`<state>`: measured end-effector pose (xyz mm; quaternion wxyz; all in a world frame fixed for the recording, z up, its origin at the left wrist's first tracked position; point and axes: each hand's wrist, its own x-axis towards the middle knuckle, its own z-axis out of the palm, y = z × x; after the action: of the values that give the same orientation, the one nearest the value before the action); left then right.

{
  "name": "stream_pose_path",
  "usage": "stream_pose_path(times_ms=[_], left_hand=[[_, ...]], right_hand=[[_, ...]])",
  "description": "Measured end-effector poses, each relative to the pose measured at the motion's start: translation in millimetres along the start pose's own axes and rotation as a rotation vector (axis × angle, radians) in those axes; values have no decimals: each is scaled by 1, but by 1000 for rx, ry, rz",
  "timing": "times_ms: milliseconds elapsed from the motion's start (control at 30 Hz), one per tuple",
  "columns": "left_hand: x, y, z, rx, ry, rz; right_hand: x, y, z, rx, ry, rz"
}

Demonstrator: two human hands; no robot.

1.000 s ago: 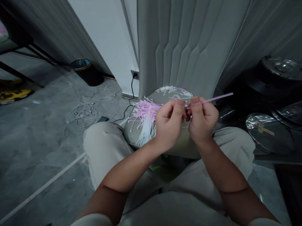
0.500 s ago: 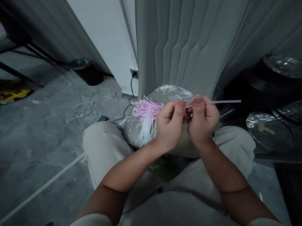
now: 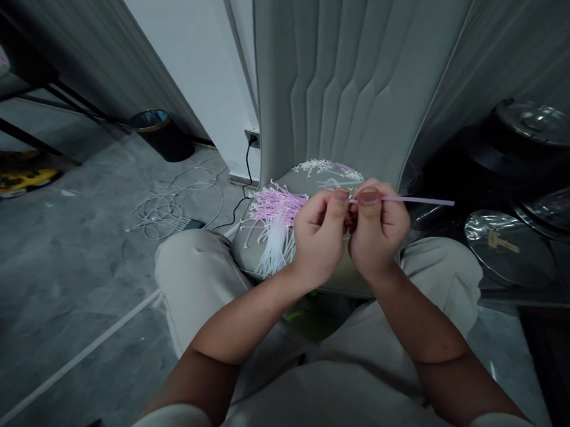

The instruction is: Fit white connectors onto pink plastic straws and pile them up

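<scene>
My right hand (image 3: 379,227) is closed in a pinch round a thin purple stick (image 3: 422,200), whose free end sticks out to the right. Close against it, my left hand (image 3: 319,234) pinches at the stick's other end; whatever small piece sits between those fingertips is hidden. Both hands are above the seat of a grey chair (image 3: 344,266). Left of them lies a bundle of purple and white sticks (image 3: 277,222) with small white tips. Behind the hands are a pile of small white pieces (image 3: 318,168) and a few pale sticks (image 3: 331,184).
The chair's tall padded back (image 3: 338,71) rises beyond the seat. A black bin (image 3: 163,139) and a loose coil of cable (image 3: 162,211) are on the floor to the left. Shiny round lids (image 3: 505,248) stand at the right. A yellow shoe (image 3: 24,182) shows at the far left.
My right hand has shifted slightly left, closer to my left hand. The stick's free end has dipped a little.
</scene>
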<state>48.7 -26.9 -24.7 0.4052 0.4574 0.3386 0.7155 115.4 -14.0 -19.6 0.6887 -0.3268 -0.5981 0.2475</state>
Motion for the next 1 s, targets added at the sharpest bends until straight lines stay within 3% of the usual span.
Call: stream_pose_path(times_ms=[200, 1000], left_hand=[[-1, 0, 1, 3, -2, 12], [-4, -1, -2, -11, -29, 11]], right_hand=[[0, -1, 1, -30, 43, -29], [-2, 1, 2, 74, 6, 3]])
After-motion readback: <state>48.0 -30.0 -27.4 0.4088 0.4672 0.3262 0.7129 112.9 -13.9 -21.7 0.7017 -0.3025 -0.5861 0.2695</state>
